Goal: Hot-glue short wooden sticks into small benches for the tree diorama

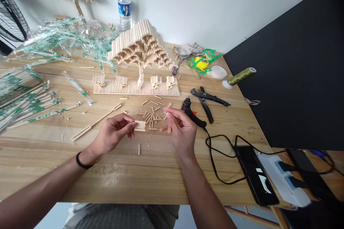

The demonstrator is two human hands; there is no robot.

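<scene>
Between the thumb and fingers of my left hand (118, 130) is a small flat panel of short wooden sticks (140, 126) laid side by side. To its right my right hand (181, 125) is raised, thumb and index finger pinched together. Whether a stick is between those fingertips I cannot make out. Loose cut stick pieces (152, 117) lie scattered on the table just beyond both hands, and one short piece (139, 149) lies nearer to me. A black glue gun (192, 111) rests beside my right hand. Farther back stands a tree-like stick model (142, 48) on a slatted base (109, 87).
Black cutters (208, 102), a thread spool (240, 77) and a yellow tape measure (201, 63) lie right. The glue gun's cord (211, 157) loops toward a phone (256, 175) and power strip (287, 182). Wrapped sticks (24, 103) cover the left; a bottle (124, 7) stands behind.
</scene>
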